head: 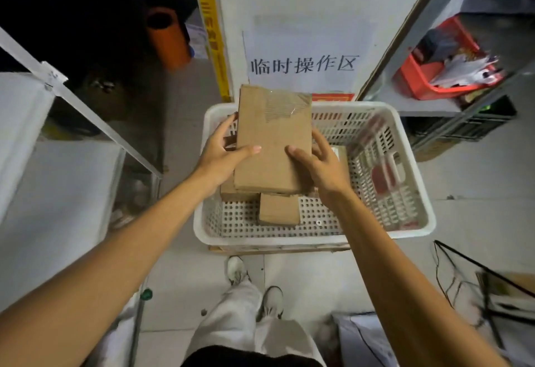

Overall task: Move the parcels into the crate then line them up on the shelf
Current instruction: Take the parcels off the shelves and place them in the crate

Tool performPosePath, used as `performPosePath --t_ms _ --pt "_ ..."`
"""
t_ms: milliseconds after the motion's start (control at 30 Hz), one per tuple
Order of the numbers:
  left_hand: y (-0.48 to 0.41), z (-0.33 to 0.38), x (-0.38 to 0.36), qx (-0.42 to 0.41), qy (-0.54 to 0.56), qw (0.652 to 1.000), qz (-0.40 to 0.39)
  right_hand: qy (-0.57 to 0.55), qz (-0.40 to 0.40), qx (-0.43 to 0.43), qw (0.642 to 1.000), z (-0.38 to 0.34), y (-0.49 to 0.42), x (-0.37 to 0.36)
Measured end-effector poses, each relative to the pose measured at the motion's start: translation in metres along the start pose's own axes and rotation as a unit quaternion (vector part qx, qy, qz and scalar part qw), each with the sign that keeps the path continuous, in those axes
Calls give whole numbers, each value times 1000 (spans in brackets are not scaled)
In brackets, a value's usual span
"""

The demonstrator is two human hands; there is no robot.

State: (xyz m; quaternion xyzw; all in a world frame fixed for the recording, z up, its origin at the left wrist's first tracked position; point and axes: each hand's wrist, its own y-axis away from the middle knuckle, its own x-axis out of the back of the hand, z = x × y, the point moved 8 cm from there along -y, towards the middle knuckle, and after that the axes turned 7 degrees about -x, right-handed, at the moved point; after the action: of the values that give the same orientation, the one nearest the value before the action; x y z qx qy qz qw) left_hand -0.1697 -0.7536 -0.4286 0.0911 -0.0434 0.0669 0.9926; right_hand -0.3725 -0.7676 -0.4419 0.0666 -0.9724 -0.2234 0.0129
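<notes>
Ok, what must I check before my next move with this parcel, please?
1. Grip: left hand and right hand hold the cardboard parcel at its sides, thumbs on top: ok.
2. Parcel is above the white crate: ok.
3. Bare crate floor on the right side: ok.
4. Parcel is clear of the smaller parcels beneath: cannot tell.
5. Wrinkled tape seals properly: cannot tell.

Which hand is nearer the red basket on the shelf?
Right. The right hand grips the held parcel on the edge facing the red basket; the left hand grips the opposite edge, farther from it.
</notes>
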Motion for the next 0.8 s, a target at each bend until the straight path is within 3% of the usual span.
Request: performPosePath --t_ms 267,500,800 --pt "-62 -93 -41 93 -21 994 -55 -22 35 -100 994 78 -70 22" --pt "-98 -185 -33 178 -41 983 -14 -21 -5 -173 985 157 -147 9" --pt "-137 -238 5 128 -174 974 76 -27 -25 -187 982 206 -219 -42"
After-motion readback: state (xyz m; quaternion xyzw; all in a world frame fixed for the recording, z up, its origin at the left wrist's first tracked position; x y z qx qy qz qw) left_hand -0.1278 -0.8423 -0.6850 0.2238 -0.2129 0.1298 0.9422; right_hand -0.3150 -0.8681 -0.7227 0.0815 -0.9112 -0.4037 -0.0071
